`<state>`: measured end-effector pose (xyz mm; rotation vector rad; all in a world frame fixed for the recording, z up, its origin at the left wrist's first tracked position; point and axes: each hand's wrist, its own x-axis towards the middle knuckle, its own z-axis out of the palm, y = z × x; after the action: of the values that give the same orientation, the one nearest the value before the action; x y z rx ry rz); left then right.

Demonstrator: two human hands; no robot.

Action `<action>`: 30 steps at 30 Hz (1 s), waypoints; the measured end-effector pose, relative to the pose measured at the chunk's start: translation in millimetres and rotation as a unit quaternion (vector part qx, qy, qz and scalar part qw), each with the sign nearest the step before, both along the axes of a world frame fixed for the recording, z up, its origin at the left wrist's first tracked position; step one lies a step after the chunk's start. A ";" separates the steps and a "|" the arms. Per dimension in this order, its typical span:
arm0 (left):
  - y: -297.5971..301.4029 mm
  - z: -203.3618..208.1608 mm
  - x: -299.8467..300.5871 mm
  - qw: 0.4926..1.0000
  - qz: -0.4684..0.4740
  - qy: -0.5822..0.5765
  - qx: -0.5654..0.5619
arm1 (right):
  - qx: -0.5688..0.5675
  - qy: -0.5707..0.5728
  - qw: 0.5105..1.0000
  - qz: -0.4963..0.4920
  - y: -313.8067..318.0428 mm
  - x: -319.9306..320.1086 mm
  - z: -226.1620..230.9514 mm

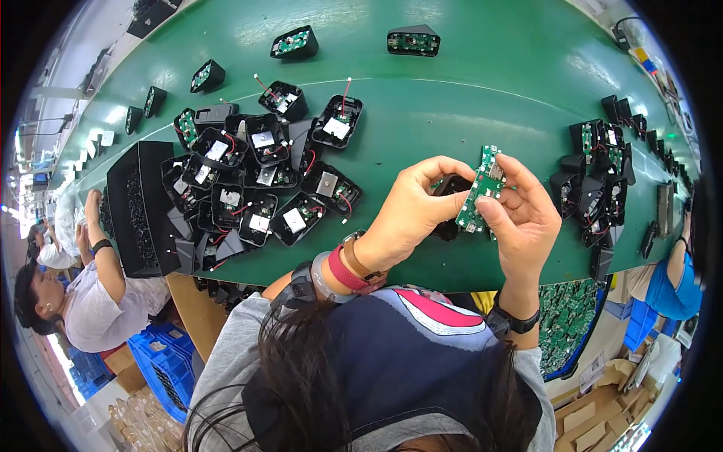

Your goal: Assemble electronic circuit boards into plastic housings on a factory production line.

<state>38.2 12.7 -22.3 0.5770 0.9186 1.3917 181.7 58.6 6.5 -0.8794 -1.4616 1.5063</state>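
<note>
Green slim circuit board (pixel 482 188) pinched in right grip (pixel 527 215), not yet in the black plastic housing (pixel 446 230) left grip (pixel 418 200) clasps; board-filled black housings (pixel 303 53) sit toward bench's (pixel 429 113) far edge.

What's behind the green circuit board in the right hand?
Behind the green circuit board in the right hand, part of a black housing shows at the left hand. The board and left hand cover the rest, so its inside can't be made out.

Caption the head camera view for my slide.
Right hand holding a green circuit board, left hand a black casing, above a green table.
</note>
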 end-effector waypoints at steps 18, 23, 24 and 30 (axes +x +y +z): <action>1.7 1.5 2.3 0.993 -0.009 -0.114 -0.036 | 0.071 -0.149 0.986 0.007 7.8 2.6 -9.2; 1.6 0.6 3.0 0.992 -0.013 -0.116 -0.044 | 0.077 -0.195 0.978 0.017 9.8 -0.8 -6.4; 1.6 1.6 3.6 0.991 -0.018 -0.125 -0.050 | 0.095 -0.207 0.974 0.007 9.8 -2.0 -5.1; -1.0 4.8 -0.5 0.988 -0.097 -0.117 -0.026 | 0.166 -0.222 0.961 -0.005 7.3 0.4 -0.1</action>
<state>37.7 11.7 -17.4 0.4397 0.6890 1.2272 182.1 65.9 6.4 -1.0528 -1.9602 1.0442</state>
